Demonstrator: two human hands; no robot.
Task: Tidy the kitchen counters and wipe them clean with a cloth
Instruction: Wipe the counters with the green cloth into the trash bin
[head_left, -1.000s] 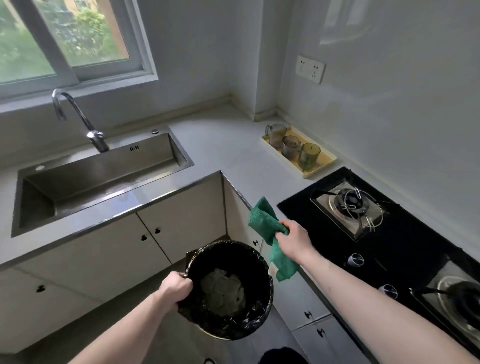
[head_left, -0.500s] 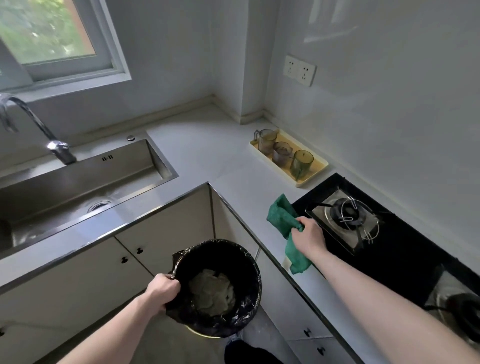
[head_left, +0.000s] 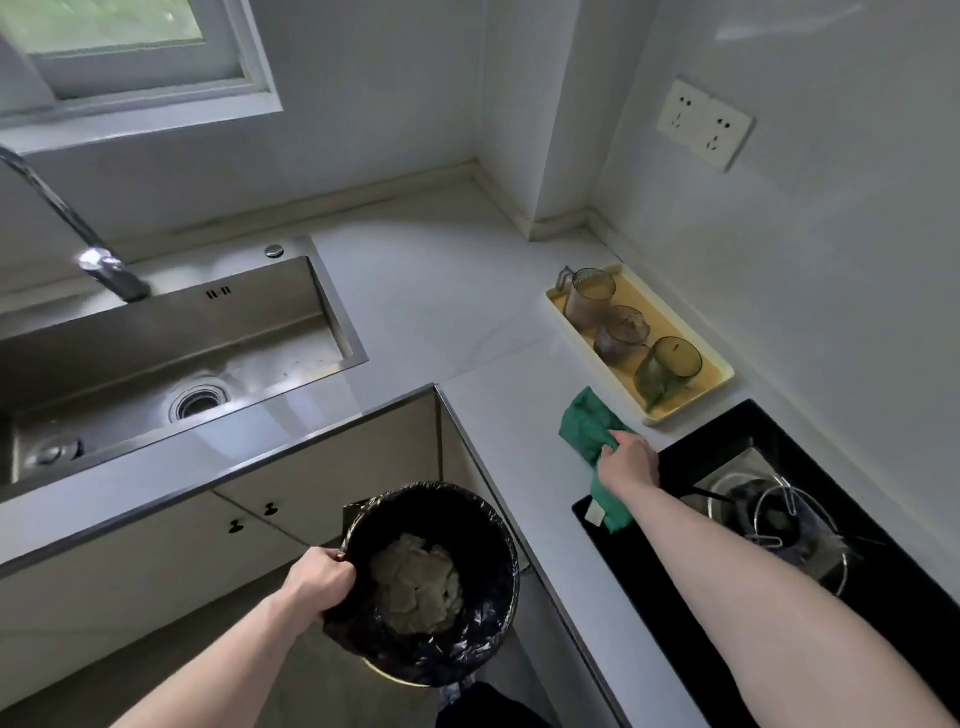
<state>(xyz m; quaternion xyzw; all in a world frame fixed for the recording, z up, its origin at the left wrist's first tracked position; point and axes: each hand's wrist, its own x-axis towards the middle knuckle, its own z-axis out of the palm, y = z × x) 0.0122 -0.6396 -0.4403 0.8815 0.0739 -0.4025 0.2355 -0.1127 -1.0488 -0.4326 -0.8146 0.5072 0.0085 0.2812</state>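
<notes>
My right hand (head_left: 629, 464) grips a green cloth (head_left: 589, 427) over the white counter (head_left: 467, 291), just left of the black hob (head_left: 727, 431). One end of the cloth hangs down past my wrist onto the hob's corner. My left hand (head_left: 319, 579) holds the rim of a round bin with a black liner (head_left: 485, 618), raised in front of the cabinets below the counter's edge. Crumpled pale paper (head_left: 413, 582) lies inside the bin.
A yellow tray (head_left: 719, 371) with three tinted cups stands against the right wall beside the hob. A steel sink (head_left: 171, 332) with a tap (head_left: 104, 265) is at the left. A gas burner (head_left: 779, 519) sits on the hob under my right forearm. A socket (head_left: 704, 122) is on the wall.
My right hand has carried the cloth from the counter's front edge farther in, toward the tray. The bin stays held in my left hand. My view has moved closer and to the right.
</notes>
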